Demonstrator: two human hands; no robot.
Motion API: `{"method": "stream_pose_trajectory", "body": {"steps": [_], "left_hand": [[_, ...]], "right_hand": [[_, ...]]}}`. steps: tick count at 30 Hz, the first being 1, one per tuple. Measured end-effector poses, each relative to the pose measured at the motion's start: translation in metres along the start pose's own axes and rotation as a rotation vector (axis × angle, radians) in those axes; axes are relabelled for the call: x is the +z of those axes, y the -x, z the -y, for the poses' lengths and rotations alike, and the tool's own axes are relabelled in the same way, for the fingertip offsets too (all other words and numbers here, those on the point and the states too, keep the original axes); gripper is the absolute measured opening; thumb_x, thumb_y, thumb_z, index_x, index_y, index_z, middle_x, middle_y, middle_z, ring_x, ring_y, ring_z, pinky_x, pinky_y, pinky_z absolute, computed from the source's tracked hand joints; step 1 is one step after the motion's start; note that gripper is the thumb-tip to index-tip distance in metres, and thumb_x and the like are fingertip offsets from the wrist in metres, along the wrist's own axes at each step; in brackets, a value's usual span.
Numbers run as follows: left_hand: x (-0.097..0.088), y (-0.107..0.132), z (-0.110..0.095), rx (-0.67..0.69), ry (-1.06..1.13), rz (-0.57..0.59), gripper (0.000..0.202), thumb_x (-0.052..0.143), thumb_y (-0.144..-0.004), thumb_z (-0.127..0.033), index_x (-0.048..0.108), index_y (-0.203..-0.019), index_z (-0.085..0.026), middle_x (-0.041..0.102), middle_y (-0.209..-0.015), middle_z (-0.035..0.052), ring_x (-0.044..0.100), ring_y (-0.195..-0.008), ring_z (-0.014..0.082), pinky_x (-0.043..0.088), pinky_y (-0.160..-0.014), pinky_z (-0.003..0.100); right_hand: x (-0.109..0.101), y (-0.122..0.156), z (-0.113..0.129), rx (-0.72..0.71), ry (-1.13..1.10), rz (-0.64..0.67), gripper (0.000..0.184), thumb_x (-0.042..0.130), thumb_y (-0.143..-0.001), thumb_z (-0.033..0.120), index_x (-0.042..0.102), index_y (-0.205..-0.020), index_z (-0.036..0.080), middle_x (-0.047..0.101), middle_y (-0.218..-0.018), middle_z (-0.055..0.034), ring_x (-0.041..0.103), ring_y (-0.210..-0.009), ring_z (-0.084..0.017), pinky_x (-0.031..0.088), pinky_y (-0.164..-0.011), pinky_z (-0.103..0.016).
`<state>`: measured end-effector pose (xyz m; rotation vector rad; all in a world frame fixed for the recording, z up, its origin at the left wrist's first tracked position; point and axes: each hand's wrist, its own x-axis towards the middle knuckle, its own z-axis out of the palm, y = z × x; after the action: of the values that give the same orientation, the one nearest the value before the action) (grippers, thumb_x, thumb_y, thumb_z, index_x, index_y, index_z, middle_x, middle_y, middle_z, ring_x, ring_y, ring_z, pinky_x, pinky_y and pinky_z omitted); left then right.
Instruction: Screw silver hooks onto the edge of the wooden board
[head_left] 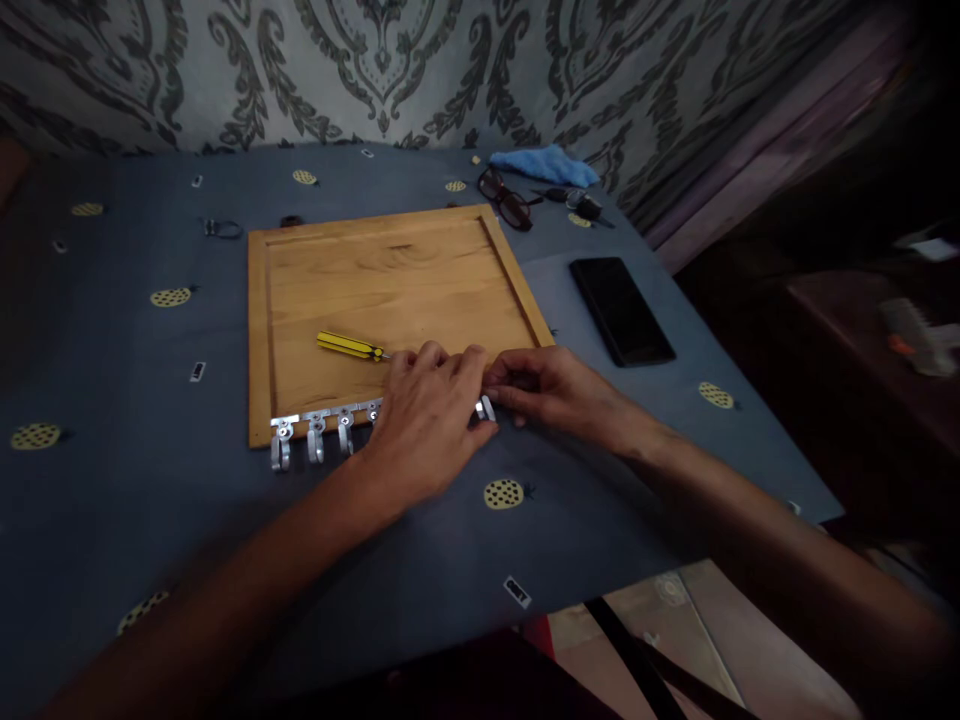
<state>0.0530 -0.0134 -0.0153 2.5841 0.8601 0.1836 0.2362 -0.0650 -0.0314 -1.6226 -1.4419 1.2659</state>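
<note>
A framed wooden board [390, 270] lies flat on the table. Along its near edge runs a metal hook rail [300, 417] with several silver hooks hanging over that edge. My left hand [431, 425] is closed over the right part of the rail, its thumb by a hook and its fingers bent onto the board. At the rail's right end, my right hand [551, 385] is pinched close; whatever sits between its fingertips is hidden. A yellow and black screwdriver [350, 346] rests on the board, its tip reaching toward my left fingers.
Right of the board lies a black phone [622, 310]. Sunglasses [506, 198], keys [585, 205] and a blue cloth [546, 165] are near the back right. A small metal loop [223, 228] lies back left. Patterned curtain [382, 75] borders the table [120, 370] behind.
</note>
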Motion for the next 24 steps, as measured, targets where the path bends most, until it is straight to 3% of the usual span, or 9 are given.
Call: {"method": "stream_pose_trajectory", "body": {"steps": [8,24], "left_hand": [[0.003,0.001,0.002,0.008,-0.001,-0.026,0.032,0.072,-0.088,-0.035,0.053,-0.110,-0.023,0.070,-0.109,0.0059,0.056,-0.111,0.0290,0.040,-0.095,0.043],[0.003,0.001,0.004,0.024,-0.029,-0.015,0.037,0.073,-0.088,-0.038,0.052,-0.115,-0.021,0.070,-0.110,0.0076,0.056,-0.112,0.0303,0.040,-0.094,0.044]], "right_hand": [[-0.008,-0.011,0.008,0.034,-0.017,0.099,0.036,0.081,-0.073,0.049,0.066,-0.072,0.017,0.063,-0.062,0.0021,0.053,-0.048,-0.007,0.044,-0.046,-0.020],[-0.018,-0.027,0.014,0.105,-0.075,0.279,0.017,0.078,-0.072,0.032,0.069,-0.067,0.018,0.059,-0.061,0.0025,0.051,-0.050,-0.007,0.043,-0.044,-0.020]]}}
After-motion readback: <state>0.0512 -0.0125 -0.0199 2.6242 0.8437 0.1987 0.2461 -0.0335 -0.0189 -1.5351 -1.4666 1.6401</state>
